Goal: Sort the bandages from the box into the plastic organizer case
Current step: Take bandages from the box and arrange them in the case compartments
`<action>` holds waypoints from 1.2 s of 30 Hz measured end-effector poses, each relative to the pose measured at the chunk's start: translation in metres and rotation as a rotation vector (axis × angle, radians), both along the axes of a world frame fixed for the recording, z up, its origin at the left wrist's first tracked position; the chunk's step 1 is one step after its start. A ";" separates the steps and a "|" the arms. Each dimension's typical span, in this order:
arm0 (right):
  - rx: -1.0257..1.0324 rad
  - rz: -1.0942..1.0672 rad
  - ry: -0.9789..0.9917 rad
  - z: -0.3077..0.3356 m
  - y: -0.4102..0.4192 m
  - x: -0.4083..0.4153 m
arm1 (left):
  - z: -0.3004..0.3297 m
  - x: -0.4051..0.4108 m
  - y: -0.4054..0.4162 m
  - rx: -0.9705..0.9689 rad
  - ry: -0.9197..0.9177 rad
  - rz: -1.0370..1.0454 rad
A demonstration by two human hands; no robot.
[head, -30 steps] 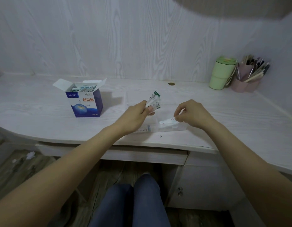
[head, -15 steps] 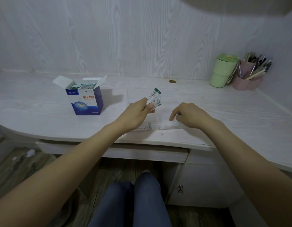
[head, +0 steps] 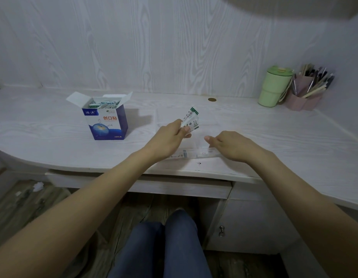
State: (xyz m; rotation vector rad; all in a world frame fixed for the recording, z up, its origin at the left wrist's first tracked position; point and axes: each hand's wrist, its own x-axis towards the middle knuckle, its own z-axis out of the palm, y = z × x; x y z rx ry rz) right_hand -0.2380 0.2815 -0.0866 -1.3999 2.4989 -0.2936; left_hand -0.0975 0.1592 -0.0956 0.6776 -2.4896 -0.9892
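1. A blue-and-white cardboard bandage box (head: 105, 122) is seen standing upright on the white wood-grain desk (head: 43, 141), well to the left of the left hand. Its top flaps are folded open, and wrapped bandages are packed inside. Large orange characters "创口贴" are printed on its front above a globe picture; the white characters on the blue band at its upper left corner are too small to be read surely.

2. A small fan of wrapped bandages (head: 191, 120) is pinched between the thumb and curled fingers of the left hand (head: 167, 138) and is held up off the desk. The wrappers are white with a green strip at the top edge; dark print is carried on them, but it cannot be made out.

3. A clear plastic organizer case (head: 194, 152) is laid flat on the desk below and between the two hands, near the front edge. Some contents are glimpsed through its near wall, though what they are cannot be told.

4. The right hand (head: 229, 145) is rested palm down on the right part of the case, with its fingers loosely extended and nothing gripped.

5. Far beyond the right hand, against the wall, a pale green lidded cup (head: 273, 87) is set just beside a pink holder filled with pens (head: 306, 91).
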 end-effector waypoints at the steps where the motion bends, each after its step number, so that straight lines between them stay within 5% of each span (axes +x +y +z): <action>1: -0.005 -0.007 0.015 0.000 0.000 0.003 | 0.000 0.000 0.001 0.010 0.009 0.002; 14: 0.008 -0.013 0.052 0.001 0.001 0.014 | 0.002 0.003 0.002 0.064 0.074 0.024; 18: -0.227 0.023 -0.135 0.010 0.000 0.013 | 0.009 0.014 -0.001 0.332 0.252 0.028; 21: -0.446 0.089 -0.451 0.024 0.000 0.020 | 0.018 0.025 0.000 0.606 0.304 0.015; 25: -0.645 0.086 -0.659 0.027 -0.010 0.032 | 0.027 0.034 0.003 0.752 0.353 -0.034; 31: -0.678 0.015 -0.583 0.021 -0.024 0.038 | 0.030 0.042 -0.005 0.845 0.319 0.040; 36: -0.718 -0.027 -0.598 0.017 -0.030 0.041 | 0.025 0.047 -0.020 0.658 0.260 0.182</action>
